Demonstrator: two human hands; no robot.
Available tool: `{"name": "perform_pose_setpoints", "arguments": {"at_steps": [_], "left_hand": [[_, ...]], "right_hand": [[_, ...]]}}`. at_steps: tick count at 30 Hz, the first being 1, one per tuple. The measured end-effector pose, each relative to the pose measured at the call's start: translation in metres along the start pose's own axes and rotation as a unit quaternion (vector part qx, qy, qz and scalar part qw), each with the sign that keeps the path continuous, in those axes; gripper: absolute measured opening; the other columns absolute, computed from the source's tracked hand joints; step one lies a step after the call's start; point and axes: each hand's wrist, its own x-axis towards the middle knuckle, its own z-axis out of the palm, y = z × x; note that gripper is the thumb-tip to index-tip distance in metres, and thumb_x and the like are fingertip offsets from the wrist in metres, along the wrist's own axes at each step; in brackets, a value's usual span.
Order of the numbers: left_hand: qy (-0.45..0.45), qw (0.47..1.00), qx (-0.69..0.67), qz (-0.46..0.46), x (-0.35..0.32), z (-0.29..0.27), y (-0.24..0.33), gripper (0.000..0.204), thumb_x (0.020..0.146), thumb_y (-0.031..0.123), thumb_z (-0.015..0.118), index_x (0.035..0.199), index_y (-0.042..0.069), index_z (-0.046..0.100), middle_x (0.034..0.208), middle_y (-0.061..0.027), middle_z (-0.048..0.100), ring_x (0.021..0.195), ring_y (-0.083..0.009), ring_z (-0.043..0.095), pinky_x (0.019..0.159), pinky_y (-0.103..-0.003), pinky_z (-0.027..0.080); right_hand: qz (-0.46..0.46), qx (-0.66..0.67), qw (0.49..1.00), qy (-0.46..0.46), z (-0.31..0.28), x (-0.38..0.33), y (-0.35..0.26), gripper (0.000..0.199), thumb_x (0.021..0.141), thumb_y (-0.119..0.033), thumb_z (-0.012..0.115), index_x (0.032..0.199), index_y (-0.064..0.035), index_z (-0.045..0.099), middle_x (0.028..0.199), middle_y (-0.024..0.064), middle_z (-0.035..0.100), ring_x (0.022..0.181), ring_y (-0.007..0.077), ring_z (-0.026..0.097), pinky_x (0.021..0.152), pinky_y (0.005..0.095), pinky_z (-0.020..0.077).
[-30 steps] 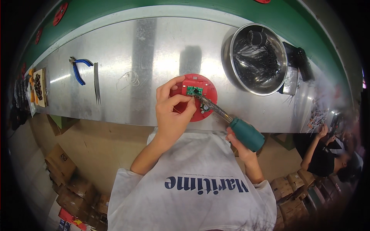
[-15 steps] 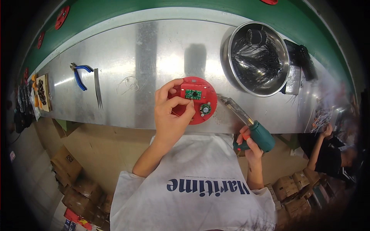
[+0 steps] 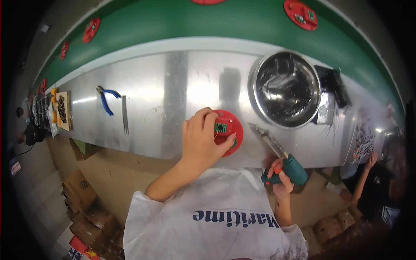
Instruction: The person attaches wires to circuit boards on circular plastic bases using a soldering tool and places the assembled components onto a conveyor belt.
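Observation:
My left hand (image 3: 200,138) is laid over a round red plastic disc (image 3: 236,123) near the table's front edge. Its fingers bend over the left side, its thumb reaches across to the lower right, and it grips the disc. Between fingers and thumb a small green circuit board (image 3: 221,128) shows, with a thin wire beside it. A second green part near the thumb is mostly covered. My right hand (image 3: 281,178) is wrapped round the handle of a dark green soldering gun (image 3: 295,171) with a red trigger. The gun's tip points up and left, just right of the disc, apart from it.
A steel bowl (image 3: 255,89) with dark, shiny contents stands at the back right, beside a black device (image 3: 340,89). Blue-handled cutters (image 3: 106,102) and tweezers (image 3: 125,116) lie at left. More red discs (image 3: 300,15) rest on the green belt (image 3: 251,24). Another person's hand (image 3: 371,160) is at far right.
My left hand has gone from a pinch at the circuit board to a spread grip over the disc. The soldering gun stays beside the disc. The whole view has shifted, showing more belt.

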Motion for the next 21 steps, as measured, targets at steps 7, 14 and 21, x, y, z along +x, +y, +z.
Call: {"name": "perform_pose_setpoints", "arguments": {"at_steps": [7,14,21], "left_hand": [[0.153,0.948,0.254,0.112,0.157,-0.030,-0.079,0.041,0.077,0.024,0.070,0.110,0.003,0.058,0.132,-0.0203,0.049,0.128,-0.0360,0.041,0.110,-0.059,0.018],[0.178,0.958,0.116,0.193,0.324,0.025,-0.102,0.054,0.080,0.030,0.070,0.125,0.002,0.055,0.128,-0.0205,0.055,0.118,-0.0369,0.052,0.098,-0.045,0.043],[0.052,0.985,0.021,0.160,0.365,0.055,-0.089,0.044,0.084,0.025,0.069,0.122,0.004,0.061,0.110,-0.0163,0.064,0.096,-0.0300,0.062,0.085,-0.038,0.050]], "right_hand": [[-0.019,0.041,0.999,0.015,0.006,-0.002,-0.003,0.024,0.080,-0.014,0.061,0.097,0.0035,0.058,0.100,0.0177,0.059,0.068,0.0225,0.060,0.063,0.0346,0.0500],[-0.020,0.049,0.998,0.030,0.007,0.000,0.001,0.022,0.080,-0.014,0.061,0.093,0.0038,0.060,0.098,0.0167,0.059,0.068,0.0217,0.060,0.064,0.0334,0.0488],[-0.026,0.093,0.995,0.039,0.008,-0.002,0.007,0.022,0.079,-0.014,0.061,0.094,0.0025,0.059,0.099,0.0171,0.059,0.069,0.0219,0.060,0.064,0.0337,0.0489]]}}
